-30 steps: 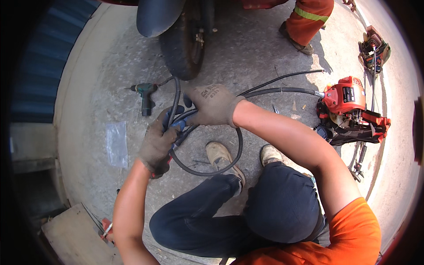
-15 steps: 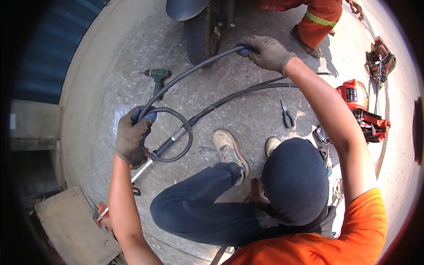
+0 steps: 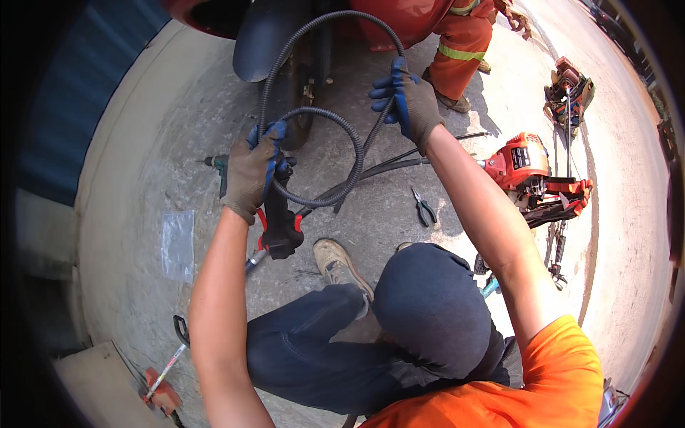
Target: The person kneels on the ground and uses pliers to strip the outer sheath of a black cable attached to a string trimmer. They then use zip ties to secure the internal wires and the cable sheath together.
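Observation:
My gloved left hand [image 3: 250, 175] is closed on a long black corrugated tube [image 3: 314, 23], raised off the floor in a loop. A black control handle with red levers [image 3: 281, 230] hangs just below that hand; the glove hides how they join. Across from it, my gloved right hand [image 3: 419, 108] grips the tube between thumb and fingers, its fingers partly apart. A second, smaller coil of the tube dangles between the hands. Behind the coil, a dark pole [image 3: 392, 168] lies along the floor, leading to a red engine [image 3: 524, 158] on the right.
Pliers [image 3: 422, 208] lie on the concrete, and a cordless drill [image 3: 220, 170] and a clear plastic bag [image 3: 178, 245] are at left. A vehicle's black fender [image 3: 258, 44] stands ahead. Another person's orange trouser leg [image 3: 460, 60] is beside it. Another engine tool [image 3: 569, 89] rests far right.
The tube has risen into a higher arch, and its smaller coil has widened. The control handle now shows more fully below my left hand. My view has shifted, with my hands closer together.

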### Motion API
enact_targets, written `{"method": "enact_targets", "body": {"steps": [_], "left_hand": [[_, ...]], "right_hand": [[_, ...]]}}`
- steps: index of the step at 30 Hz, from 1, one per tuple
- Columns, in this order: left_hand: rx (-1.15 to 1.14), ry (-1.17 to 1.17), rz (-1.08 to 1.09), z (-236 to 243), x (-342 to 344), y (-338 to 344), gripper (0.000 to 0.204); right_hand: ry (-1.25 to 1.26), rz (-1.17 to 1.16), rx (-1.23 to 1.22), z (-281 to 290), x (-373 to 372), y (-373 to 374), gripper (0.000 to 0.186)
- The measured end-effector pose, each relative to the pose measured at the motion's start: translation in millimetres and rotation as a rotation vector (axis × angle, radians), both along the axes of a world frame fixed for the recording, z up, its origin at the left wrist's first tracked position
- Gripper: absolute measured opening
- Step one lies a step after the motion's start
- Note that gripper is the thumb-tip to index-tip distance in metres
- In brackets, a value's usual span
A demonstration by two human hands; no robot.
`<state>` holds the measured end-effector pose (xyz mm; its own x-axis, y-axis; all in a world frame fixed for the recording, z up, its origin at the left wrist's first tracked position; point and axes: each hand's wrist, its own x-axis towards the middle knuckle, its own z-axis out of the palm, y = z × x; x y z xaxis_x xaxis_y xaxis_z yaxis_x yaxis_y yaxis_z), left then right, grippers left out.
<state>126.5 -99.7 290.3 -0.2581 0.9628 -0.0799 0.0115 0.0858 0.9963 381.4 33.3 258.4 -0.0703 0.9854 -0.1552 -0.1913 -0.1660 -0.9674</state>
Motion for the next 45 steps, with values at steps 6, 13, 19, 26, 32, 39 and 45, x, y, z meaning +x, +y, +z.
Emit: {"method": "enact_targets", "body": {"steps": [6, 13, 19, 26, 32, 39, 45], "left_hand": [[-0.033, 0.366, -0.099, -27.6, -2.2, 2.3, 0.031], [0.022, 0.193, -0.047, -23.8, 19.2, 8.0, 0.032], [0.039, 0.753, 0.341, -4.3, 21.9, 34.3, 0.049], [0.231, 0.666, 0.548, -4.5, 21.9, 55.0, 0.045], [0.34, 0.114, 0.734, -7.9, -47.6, 67.3, 0.042], [0.189, 0.064, 0.099, -44.4, -21.0, 51.3, 0.042], [0.161, -0.298, 0.003, -55.1, -1.5, 49.4, 0.041]], "right_hand": [[0.425, -0.023, -0.187, -10.5, 18.6, 18.7, 0.062], [0.679, 0.37, -0.441, -77.0, 48.9, 56.2, 0.059], [0.488, 0.475, -0.324, -31.7, -27.1, -25.2, 0.047], [0.048, 0.415, -0.239, -32.6, -52.6, -62.2, 0.041], [-1.282, 0.764, 0.225, -58.5, 16.2, -98.9, 0.036], [0.187, -0.182, -0.182, -107.0, 81.7, -1.0, 0.026], [0.971, -0.09, -0.243, -93.3, 33.0, 4.0, 0.022]]}}
